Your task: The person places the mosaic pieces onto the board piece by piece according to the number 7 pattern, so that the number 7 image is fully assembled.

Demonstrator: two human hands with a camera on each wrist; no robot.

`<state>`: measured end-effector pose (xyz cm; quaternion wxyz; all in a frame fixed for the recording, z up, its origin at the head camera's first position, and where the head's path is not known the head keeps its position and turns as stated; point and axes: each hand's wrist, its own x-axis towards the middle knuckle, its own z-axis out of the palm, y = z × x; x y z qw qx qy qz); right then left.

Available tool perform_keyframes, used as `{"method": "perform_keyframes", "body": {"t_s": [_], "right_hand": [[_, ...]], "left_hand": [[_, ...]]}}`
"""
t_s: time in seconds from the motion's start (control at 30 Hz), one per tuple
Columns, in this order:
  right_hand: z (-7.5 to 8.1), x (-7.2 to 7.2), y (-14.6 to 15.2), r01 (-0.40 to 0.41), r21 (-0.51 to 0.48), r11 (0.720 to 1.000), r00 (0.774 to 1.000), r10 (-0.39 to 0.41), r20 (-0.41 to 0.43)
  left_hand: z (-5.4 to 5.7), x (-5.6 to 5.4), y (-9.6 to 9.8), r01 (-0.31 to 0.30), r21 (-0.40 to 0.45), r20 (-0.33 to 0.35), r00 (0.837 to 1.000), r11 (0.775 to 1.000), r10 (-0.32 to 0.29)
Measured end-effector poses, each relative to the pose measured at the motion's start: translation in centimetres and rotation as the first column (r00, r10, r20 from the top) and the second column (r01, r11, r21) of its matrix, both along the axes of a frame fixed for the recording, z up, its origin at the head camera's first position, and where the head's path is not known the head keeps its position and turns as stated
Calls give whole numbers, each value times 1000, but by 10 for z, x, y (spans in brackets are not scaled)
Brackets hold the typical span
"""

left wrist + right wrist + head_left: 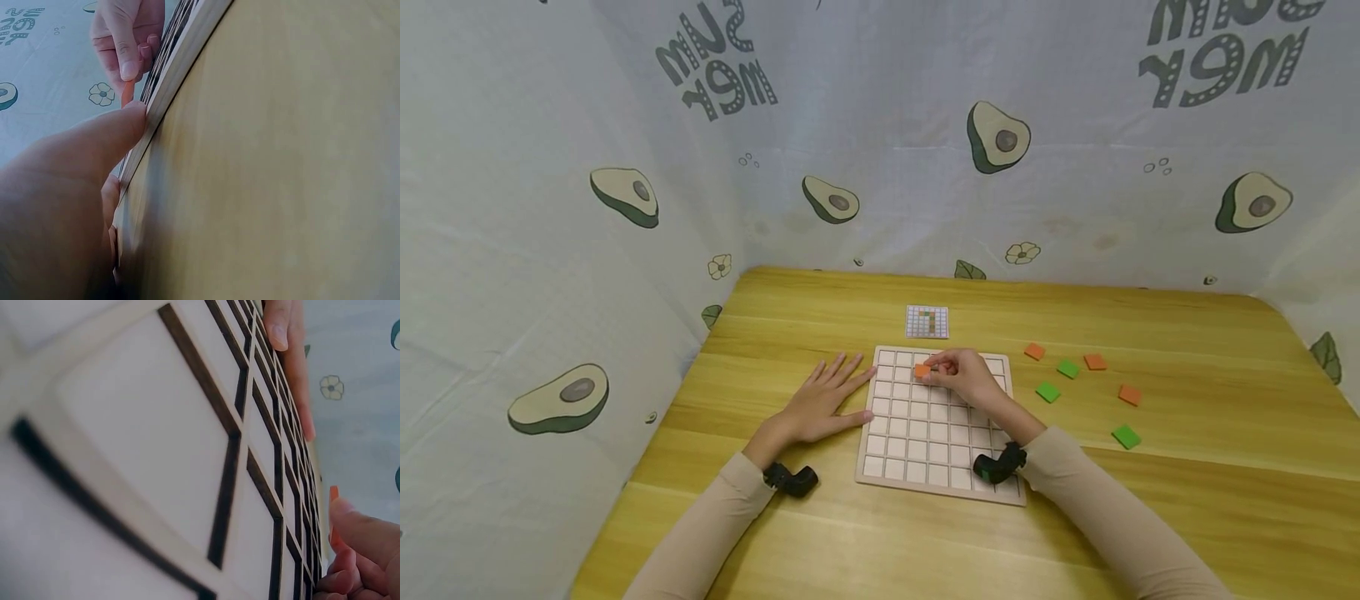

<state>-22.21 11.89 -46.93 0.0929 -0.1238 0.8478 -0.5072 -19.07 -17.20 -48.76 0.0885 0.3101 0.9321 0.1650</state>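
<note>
A wood-grained table [880,542] bears a gridded board [918,427], card [927,322], loose tiles [1068,369].

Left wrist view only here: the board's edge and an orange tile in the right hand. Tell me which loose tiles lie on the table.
Observer: Three orange tiles and three green tiles, all right of the board.
Operator: Report what lies just beyond the board.
Observer: A small card printed with a grid, some squares coloured.
Operator: Locate the held tile.
Observer: The right hand has it over the board's far half; whether it touches down, I can't tell.
</note>
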Motion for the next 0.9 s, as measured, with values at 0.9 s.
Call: {"method": "perform_keyframes", "body": {"t_s": [0.9], "right_hand": [[-3, 0, -1, -5, 25, 1000, 999, 6, -32]], "left_hand": [[-1, 0, 1, -14, -1, 1, 1000, 1000, 14]]}}
